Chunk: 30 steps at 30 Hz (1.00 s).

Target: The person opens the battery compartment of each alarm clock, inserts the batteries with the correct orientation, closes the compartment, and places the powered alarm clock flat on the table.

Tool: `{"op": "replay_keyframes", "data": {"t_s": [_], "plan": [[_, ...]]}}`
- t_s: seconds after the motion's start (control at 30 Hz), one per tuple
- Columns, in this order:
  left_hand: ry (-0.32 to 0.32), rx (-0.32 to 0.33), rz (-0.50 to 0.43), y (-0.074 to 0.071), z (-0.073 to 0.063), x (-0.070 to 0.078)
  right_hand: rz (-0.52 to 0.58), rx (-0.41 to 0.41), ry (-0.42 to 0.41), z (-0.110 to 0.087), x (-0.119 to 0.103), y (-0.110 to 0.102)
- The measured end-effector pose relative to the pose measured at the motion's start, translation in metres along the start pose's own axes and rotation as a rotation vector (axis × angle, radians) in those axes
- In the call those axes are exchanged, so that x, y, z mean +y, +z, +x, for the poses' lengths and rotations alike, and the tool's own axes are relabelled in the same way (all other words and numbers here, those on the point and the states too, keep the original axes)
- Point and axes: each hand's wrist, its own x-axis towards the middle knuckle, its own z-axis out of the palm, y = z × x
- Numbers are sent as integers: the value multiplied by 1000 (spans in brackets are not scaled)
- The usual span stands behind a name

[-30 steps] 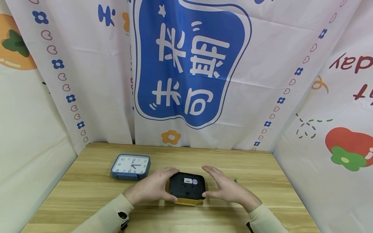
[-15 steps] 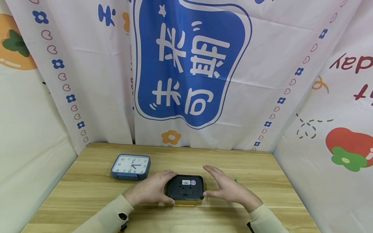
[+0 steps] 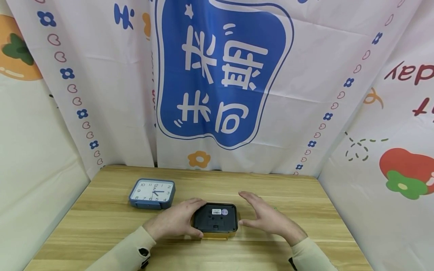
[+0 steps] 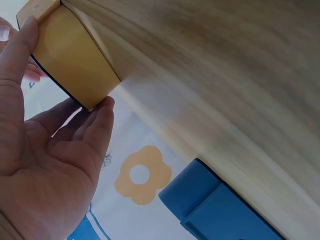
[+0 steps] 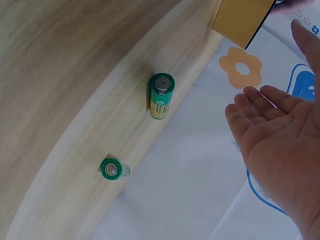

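A yellow alarm clock [image 3: 216,218] lies face down on the table, black back with a label and a round purple sticker facing up. My left hand [image 3: 181,218] holds its left side, thumb at the near edge and fingers at the far edge; the left wrist view shows them on the yellow casing [image 4: 75,55]. My right hand [image 3: 268,216] stands a little off the clock's right side, fingers spread and holding nothing. Two green batteries show in the right wrist view: one battery [image 5: 161,96] closer to the clock, another battery [image 5: 112,169] farther off.
A blue alarm clock [image 3: 152,194] lies face up on the wooden table [image 3: 271,184] at the back left. A printed white curtain [image 3: 305,75] hangs behind the table, with more cloth at both sides.
The yellow clock has gone from slightly tilted to flat on the table, shifting a little left and nearer. My right hand has moved slightly right, away from its edge.
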Motion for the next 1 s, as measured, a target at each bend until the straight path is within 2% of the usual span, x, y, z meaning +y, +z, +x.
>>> {"op": "replay_keyframes", "data": {"t_s": [0.23, 0.7, 1.0], "plan": [[3, 3, 0, 0, 0, 1, -37, 6, 0, 2, -5, 4], [-2, 5, -8, 1, -1, 0, -137, 11, -66, 19, -36, 16], [-15, -11, -36, 0, -2, 0, -249, -12, -128, 28, -58, 24]]}}
